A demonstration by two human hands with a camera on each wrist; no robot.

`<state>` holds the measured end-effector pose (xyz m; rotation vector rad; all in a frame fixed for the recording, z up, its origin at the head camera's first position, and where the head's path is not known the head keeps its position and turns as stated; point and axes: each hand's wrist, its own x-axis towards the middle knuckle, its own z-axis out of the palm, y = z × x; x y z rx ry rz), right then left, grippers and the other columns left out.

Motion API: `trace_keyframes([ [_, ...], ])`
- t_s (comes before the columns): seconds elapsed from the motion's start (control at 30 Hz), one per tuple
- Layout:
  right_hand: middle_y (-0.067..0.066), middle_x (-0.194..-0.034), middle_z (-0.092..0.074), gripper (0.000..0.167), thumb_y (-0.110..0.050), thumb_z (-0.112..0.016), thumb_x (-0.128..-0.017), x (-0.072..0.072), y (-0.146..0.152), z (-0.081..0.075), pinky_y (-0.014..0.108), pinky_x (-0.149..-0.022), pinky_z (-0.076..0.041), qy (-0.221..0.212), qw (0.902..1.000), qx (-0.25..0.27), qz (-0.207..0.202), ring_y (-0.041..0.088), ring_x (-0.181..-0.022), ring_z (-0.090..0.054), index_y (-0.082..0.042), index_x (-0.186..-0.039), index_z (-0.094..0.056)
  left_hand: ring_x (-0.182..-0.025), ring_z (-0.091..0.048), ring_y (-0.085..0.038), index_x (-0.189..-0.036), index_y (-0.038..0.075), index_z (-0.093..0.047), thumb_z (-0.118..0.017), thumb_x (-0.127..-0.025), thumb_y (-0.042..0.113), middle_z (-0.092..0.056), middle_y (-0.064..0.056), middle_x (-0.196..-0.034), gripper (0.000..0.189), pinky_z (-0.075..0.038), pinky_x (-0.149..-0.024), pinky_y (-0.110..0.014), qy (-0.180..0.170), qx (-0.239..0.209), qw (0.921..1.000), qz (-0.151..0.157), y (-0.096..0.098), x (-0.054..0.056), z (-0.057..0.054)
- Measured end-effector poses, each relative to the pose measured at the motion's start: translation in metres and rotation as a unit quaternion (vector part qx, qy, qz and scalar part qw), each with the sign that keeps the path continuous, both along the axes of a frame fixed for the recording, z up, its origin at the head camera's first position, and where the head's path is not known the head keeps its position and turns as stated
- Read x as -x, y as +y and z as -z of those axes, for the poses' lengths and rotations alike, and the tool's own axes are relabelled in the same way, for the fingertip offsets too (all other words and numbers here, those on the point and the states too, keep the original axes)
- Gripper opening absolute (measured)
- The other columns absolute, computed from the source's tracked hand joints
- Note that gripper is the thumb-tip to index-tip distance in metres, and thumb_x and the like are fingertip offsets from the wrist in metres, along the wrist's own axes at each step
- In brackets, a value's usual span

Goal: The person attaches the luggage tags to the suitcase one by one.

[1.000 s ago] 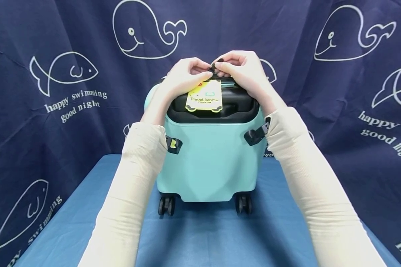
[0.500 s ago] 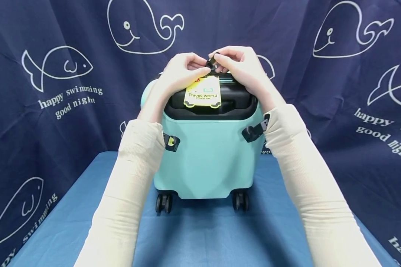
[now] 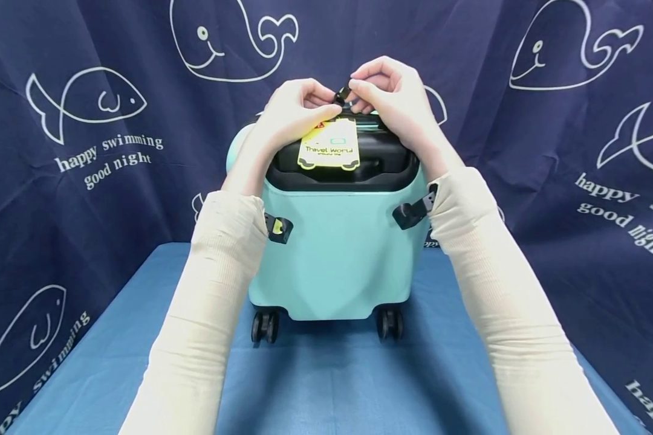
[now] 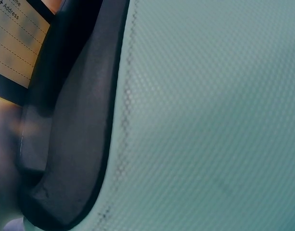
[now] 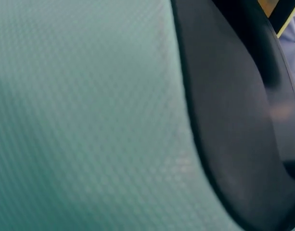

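Observation:
A mint-green suitcase (image 3: 334, 254) stands upright on its black wheels. From its black top handle (image 3: 378, 125) hangs a yellow-and-white luggage tag (image 3: 329, 148) printed "Travel World". My left hand (image 3: 294, 112) pinches the tag's black strap (image 3: 341, 95) between thumb and fingertips, just above the handle. On the other side, my right hand (image 3: 397, 99) pinches the strap's upper end. Fingers partly cover the strap, so its fastening is hard to make out. The left wrist view shows the tag's lined address side (image 4: 15, 45); the right wrist view mostly shows the ribbed suitcase shell (image 5: 89, 115).
A blue cloth (image 3: 332, 386) covers the table under the suitcase. Behind and at both sides hangs a navy curtain (image 3: 114, 199) with white whale and fish drawings. A black camera strap (image 3: 279, 229) sits at the left wrist, another strap (image 3: 413, 211) at the right.
My right hand has risen a little, drawing the strap end up and away from my left hand. More strap shows between the fingertips. The head view has shifted slightly.

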<state>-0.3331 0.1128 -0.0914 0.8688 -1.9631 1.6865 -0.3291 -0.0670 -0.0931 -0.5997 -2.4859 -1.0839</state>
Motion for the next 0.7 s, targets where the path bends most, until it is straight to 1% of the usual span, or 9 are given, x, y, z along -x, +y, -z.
trace_keyframes([
  [0.1,0.002,-0.07,-0.067,0.005,-0.006,-0.066,-0.086,-0.0009,-0.0008,-0.0001,0.019,-0.06,-0.048,0.004,0.9996,-0.016,0.024,0.01,-0.058,-0.061,-0.005,-0.09,-0.066,-0.09,-0.063,-0.007,-0.115,0.01,-0.063,-0.065,-0.087,0.03,-0.067,-0.004,-0.109,0.035,-0.045,-0.085,-0.017,0.002,0.0,1.0,0.001,0.0002,-0.0002,0.0],
  [0.17,0.0,-0.072,-0.067,0.009,-0.011,-0.068,-0.085,-0.0018,-0.0006,0.0001,0.019,-0.061,-0.048,0.009,0.9978,-0.04,0.052,0.009,-0.059,-0.06,-0.005,-0.093,-0.068,-0.09,-0.062,-0.007,-0.115,0.01,-0.064,-0.064,-0.087,0.029,-0.067,-0.005,-0.109,0.034,-0.045,-0.085,-0.017,0.004,-0.001,1.0,0.003,0.0004,-0.0002,0.0],
  [0.27,-0.003,-0.075,-0.066,0.018,-0.02,-0.07,-0.084,-0.0027,-0.0002,0.0006,0.018,-0.063,-0.046,0.019,0.9919,-0.081,0.096,0.008,-0.062,-0.059,-0.007,-0.097,-0.071,-0.09,-0.062,-0.007,-0.115,0.009,-0.063,-0.064,-0.087,0.029,-0.067,-0.005,-0.108,0.034,-0.045,-0.085,-0.017,0.005,-0.002,1.0,0.001,0.0005,-0.0003,0.0001],
  [0.37,-0.006,-0.075,-0.066,0.023,-0.026,-0.071,-0.083,-0.0027,0.0004,0.0015,0.019,-0.064,-0.044,0.025,0.986,-0.108,0.125,0.007,-0.063,-0.057,-0.009,-0.098,-0.073,-0.09,-0.062,-0.007,-0.114,0.009,-0.063,-0.064,-0.087,0.028,-0.067,-0.005,-0.108,0.033,-0.045,-0.084,-0.016,0.005,0.0,1.0,-0.001,0.0004,-0.0008,0.0004],
  [0.47,-0.007,-0.074,-0.065,0.022,-0.026,-0.071,-0.083,-0.0022,0.0007,0.0022,0.019,-0.063,-0.043,0.033,0.9828,-0.118,0.138,0.007,-0.063,-0.056,-0.009,-0.097,-0.074,-0.09,-0.062,-0.007,-0.114,0.009,-0.063,-0.064,-0.087,0.028,-0.067,-0.005,-0.108,0.033,-0.045,-0.084,-0.017,0.005,-0.001,1.0,-0.002,0.001,-0.0014,0.0005],
  [0.7,-0.01,-0.074,-0.064,0.02,-0.023,-0.071,-0.083,-0.0009,0.002,0.0015,0.018,-0.061,-0.039,0.05,0.9791,-0.135,0.144,0.005,-0.062,-0.053,-0.007,-0.096,-0.073,-0.091,-0.062,-0.01,-0.114,0.009,-0.064,-0.065,-0.087,0.028,-0.066,-0.006,-0.108,0.033,-0.045,-0.084,-0.017,0.008,-0.001,1.0,-0.002,0.0029,-0.0023,-0.0006],
])
